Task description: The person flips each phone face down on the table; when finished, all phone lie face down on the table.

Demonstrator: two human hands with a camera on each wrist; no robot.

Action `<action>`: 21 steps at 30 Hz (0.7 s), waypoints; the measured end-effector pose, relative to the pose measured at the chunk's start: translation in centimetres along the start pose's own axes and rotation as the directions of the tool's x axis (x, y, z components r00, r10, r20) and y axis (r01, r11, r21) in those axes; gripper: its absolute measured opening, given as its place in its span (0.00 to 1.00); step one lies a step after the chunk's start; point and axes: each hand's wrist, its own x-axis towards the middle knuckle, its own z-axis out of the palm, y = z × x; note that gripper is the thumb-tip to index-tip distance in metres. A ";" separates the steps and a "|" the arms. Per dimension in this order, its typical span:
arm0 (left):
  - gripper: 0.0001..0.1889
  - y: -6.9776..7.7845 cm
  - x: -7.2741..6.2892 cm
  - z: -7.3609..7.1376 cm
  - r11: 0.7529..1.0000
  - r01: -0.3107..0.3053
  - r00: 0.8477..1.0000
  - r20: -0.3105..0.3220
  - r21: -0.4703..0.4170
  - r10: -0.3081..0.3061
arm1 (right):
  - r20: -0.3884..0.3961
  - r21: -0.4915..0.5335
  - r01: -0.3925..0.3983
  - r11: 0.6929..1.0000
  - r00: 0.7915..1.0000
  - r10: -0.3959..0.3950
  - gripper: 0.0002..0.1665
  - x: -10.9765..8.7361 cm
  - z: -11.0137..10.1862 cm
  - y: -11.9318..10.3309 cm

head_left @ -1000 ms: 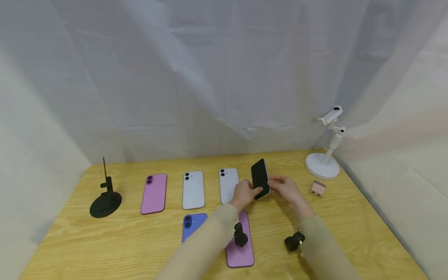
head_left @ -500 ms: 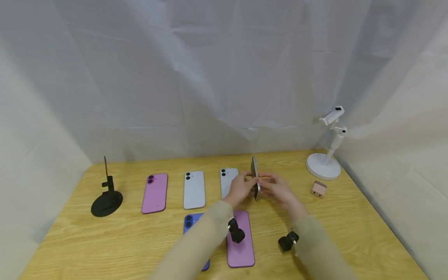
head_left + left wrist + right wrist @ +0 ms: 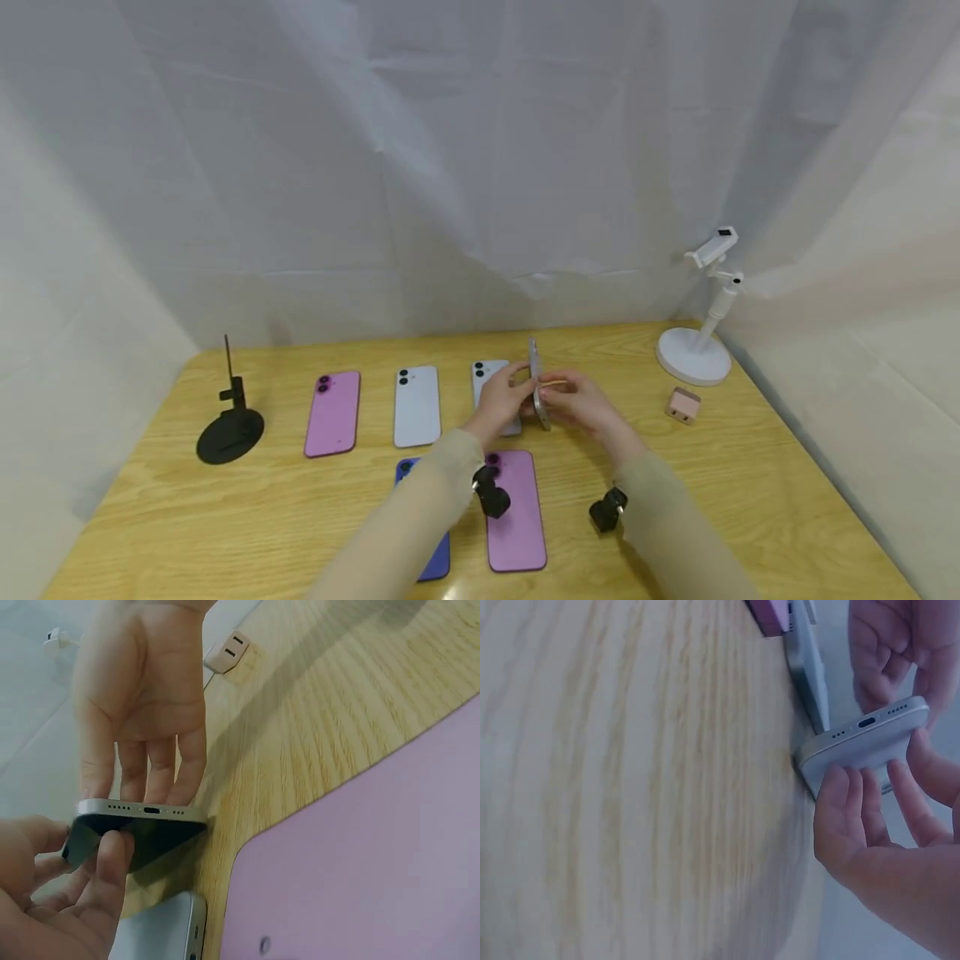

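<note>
A smartphone [image 3: 537,387] stands tilted up on its long edge between both hands, low over the table. Its bottom edge with the charging port [image 3: 152,811] faces the wrist cameras. My left hand [image 3: 501,402] holds it from the screen side, with the thumb against the dark screen. From the other side my right hand [image 3: 585,405] grips it, fingertips on the pale back [image 3: 855,756] and thumb near an edge. Partly covered by the left hand, a white phone [image 3: 489,372] lies back up. Below the left wrist is a pink phone [image 3: 519,525]; a blue phone [image 3: 435,562] is partly hidden by the left sleeve.
Another white phone [image 3: 417,408] and pink phone [image 3: 333,414] lie left of the hands. A black stand [image 3: 230,437] is at the far left. At the right are a white stand [image 3: 692,358] and a pink charger plug [image 3: 683,406]. White sheeting [image 3: 480,167] surrounds the table.
The held phone has turned from showing its black screen to nearly edge-on. Both hands have shifted slightly left with it, and more of the lower pink phone shows.
</note>
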 end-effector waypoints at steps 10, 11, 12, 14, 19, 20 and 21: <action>0.23 -1.1 0.4 -1.1 0.996 0.032 0.999 -0.013 0.078 -0.031 | -0.095 -0.407 0.002 0.913 0.994 -0.044 0.17 1.4 0.7 0.3; 0.23 -1.2 0.3 -1.1 0.995 0.030 1.000 -0.008 0.100 -0.029 | -0.095 -0.443 0.003 0.897 0.994 -0.050 0.17 1.4 0.7 0.4; 0.23 -1.3 0.3 -1.0 0.992 0.031 1.000 -0.002 0.119 -0.031 | -0.103 -0.475 -0.003 0.880 0.993 -0.053 0.17 1.3 0.7 0.3; 0.22 -1.4 0.2 -0.8 0.988 0.037 0.999 0.015 0.151 -0.040 | -0.112 -0.517 -0.018 0.856 0.993 -0.047 0.18 1.1 0.6 0.2; 0.22 -1.4 0.1 0.4 0.984 0.012 1.000 0.027 0.180 -0.017 | -0.127 -0.566 -0.043 0.824 0.991 -0.035 0.20 0.3 0.0 0.0; 0.21 -1.4 0.1 0.7 0.984 0.004 1.000 0.026 0.180 -0.009 | -0.129 -0.568 -0.043 0.822 0.991 -0.037 0.20 0.1 -0.3 0.0; 0.22 -1.3 0.1 1.0 0.984 -0.002 1.000 0.025 0.179 -0.002 | -0.135 -0.569 -0.048 0.821 0.990 -0.037 0.20 0.0 -0.5 0.0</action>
